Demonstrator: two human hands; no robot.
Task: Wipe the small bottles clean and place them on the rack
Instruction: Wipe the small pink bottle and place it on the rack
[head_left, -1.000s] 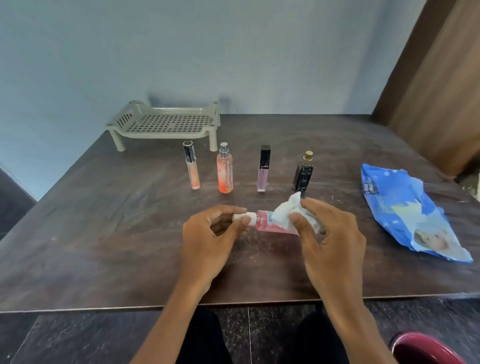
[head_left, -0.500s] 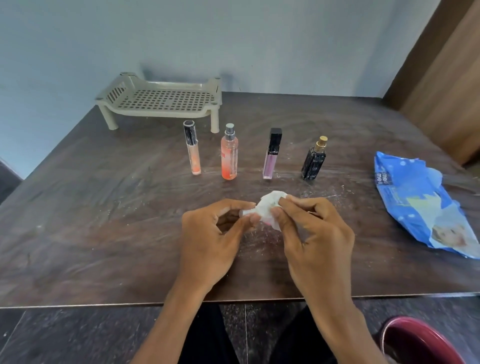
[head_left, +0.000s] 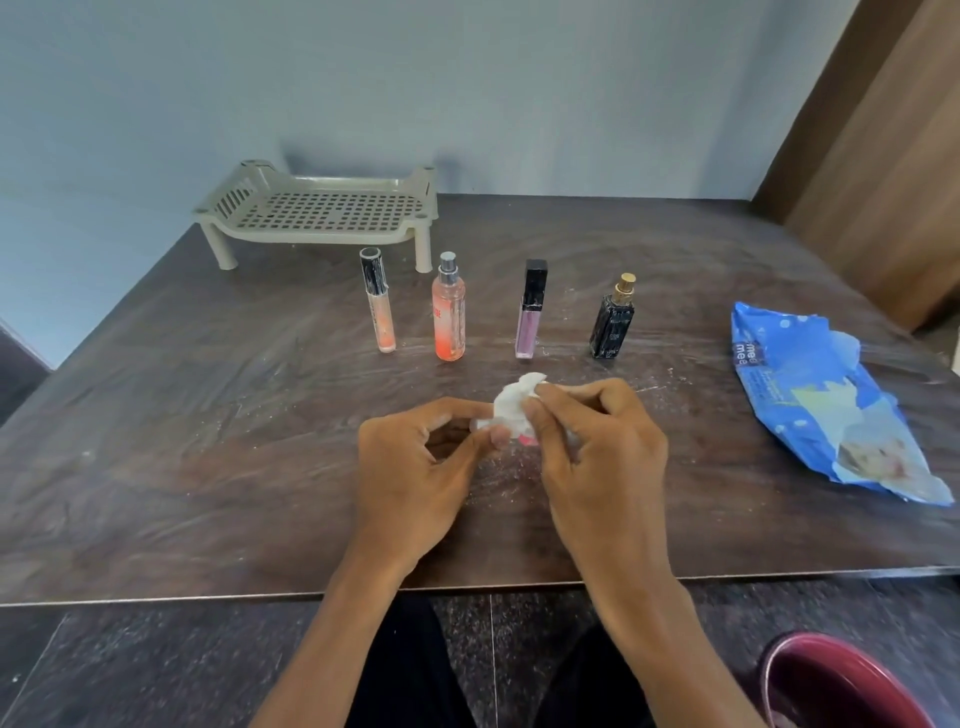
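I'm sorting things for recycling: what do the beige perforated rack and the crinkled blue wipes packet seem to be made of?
The beige perforated rack looks like moulded plastic with a matt finish: uniform colour, moulded grid of holes, rounded legs. The crinkled blue wipes packet seems to be thin glossy plastic film, judging by its creases and sheen.

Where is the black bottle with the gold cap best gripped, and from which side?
Pinch the black bottle by its squarish body, below the gold cap, coming from the near side. It stands upright, apart from the purple tube; the narrow cap probably offers less hold.
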